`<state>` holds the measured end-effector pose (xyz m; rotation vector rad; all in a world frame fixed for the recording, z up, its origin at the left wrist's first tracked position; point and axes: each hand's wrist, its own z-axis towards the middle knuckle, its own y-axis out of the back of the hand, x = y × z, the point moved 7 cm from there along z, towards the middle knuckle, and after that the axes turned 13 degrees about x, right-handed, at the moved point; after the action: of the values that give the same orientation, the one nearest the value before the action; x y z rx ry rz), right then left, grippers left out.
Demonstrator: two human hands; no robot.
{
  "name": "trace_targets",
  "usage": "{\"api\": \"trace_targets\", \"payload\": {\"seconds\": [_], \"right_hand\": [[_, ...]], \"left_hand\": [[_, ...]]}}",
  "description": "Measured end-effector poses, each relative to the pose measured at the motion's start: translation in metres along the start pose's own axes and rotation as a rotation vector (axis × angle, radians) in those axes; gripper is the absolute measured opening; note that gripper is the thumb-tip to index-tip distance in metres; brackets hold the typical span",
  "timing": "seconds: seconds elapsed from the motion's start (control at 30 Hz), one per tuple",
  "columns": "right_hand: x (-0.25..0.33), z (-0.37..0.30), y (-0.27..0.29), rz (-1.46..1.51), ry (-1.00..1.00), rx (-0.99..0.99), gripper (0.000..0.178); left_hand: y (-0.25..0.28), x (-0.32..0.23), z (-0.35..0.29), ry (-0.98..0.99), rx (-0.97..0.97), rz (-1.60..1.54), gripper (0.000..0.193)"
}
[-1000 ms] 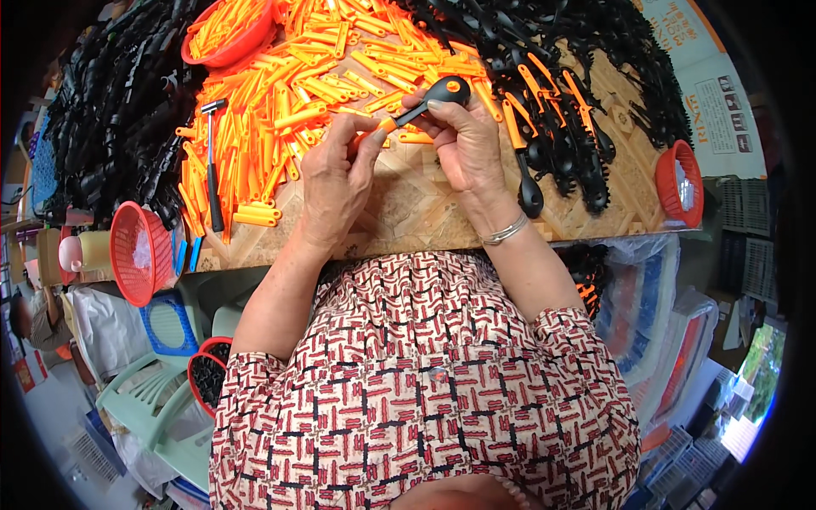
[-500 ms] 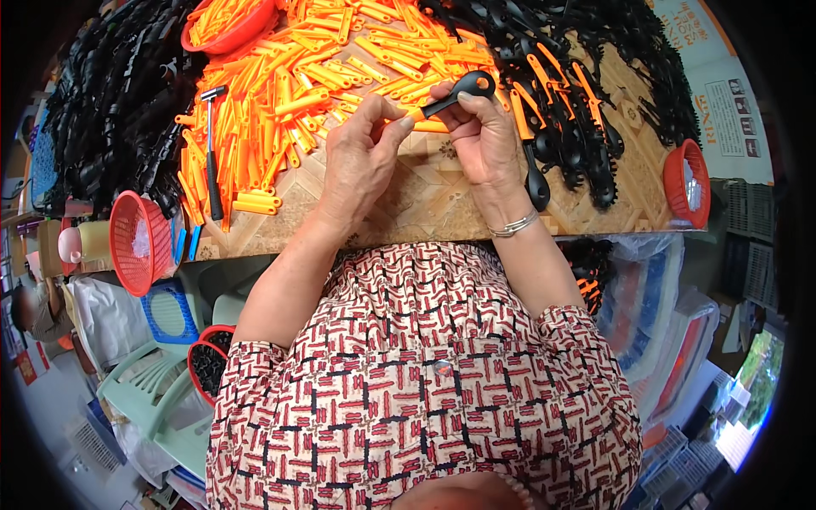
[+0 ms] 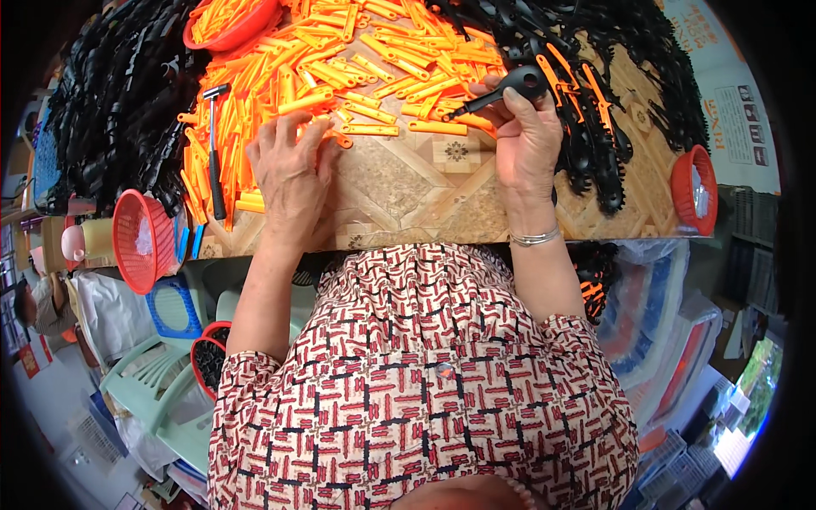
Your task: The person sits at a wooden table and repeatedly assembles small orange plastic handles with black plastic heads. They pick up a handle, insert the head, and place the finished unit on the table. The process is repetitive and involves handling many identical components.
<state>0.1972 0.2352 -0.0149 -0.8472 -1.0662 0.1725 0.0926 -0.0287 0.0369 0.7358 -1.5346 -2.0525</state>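
Observation:
My right hand (image 3: 529, 153) is closed around a black utensil head (image 3: 525, 82) with a round end that has a hole. Its thin shank points left, over the orange handles, with its tip bare. Over the near edge of the orange handle pile (image 3: 310, 64), my left hand (image 3: 291, 174) has its fingers bent and apart. An orange handle (image 3: 340, 138) lies right at its fingertips; my fingers partly cover it. Beside my right hand are several black utensils with orange handles (image 3: 591, 127).
A hammer (image 3: 213, 157) lies on the pile's left side. Heaps of black parts (image 3: 110, 110) flank the wooden-patterned table (image 3: 399, 191). Red baskets stand at the left (image 3: 140, 242) and right (image 3: 695, 191) edges. An orange-filled red bowl (image 3: 234, 38) is at the back.
My hands have parted. The left moved left and nearer to me, onto the orange handles; the right moved right with the black utensil head, whose shank now shows.

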Motion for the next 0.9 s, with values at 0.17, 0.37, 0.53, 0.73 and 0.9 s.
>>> {"api": "trace_targets", "payload": {"seconds": [0.17,0.37,0.53,0.73,0.9], "right_hand": [[0.000,-0.002,0.004,-0.013,-0.022,-0.004,0.031],[0.003,-0.004,0.005,-0.033,0.014,-0.019,0.050],[-0.001,0.000,0.012,-0.022,0.013,-0.026,0.047],[-0.002,0.002,0.015,-0.025,-0.022,-0.043,0.034],[-0.004,0.003,0.009,-0.011,-0.027,-0.036,0.031]], "left_hand": [[-0.013,-0.024,0.026,-0.110,-0.028,-0.066,0.027],[-0.045,-0.048,0.053,-0.234,0.109,-0.180,0.036],[-0.048,-0.069,0.078,-0.534,0.150,-0.083,0.038],[-0.030,-0.066,0.093,-0.625,-0.011,-0.335,0.034],[-0.033,-0.060,0.080,-0.308,0.251,-0.921,0.025]]}}
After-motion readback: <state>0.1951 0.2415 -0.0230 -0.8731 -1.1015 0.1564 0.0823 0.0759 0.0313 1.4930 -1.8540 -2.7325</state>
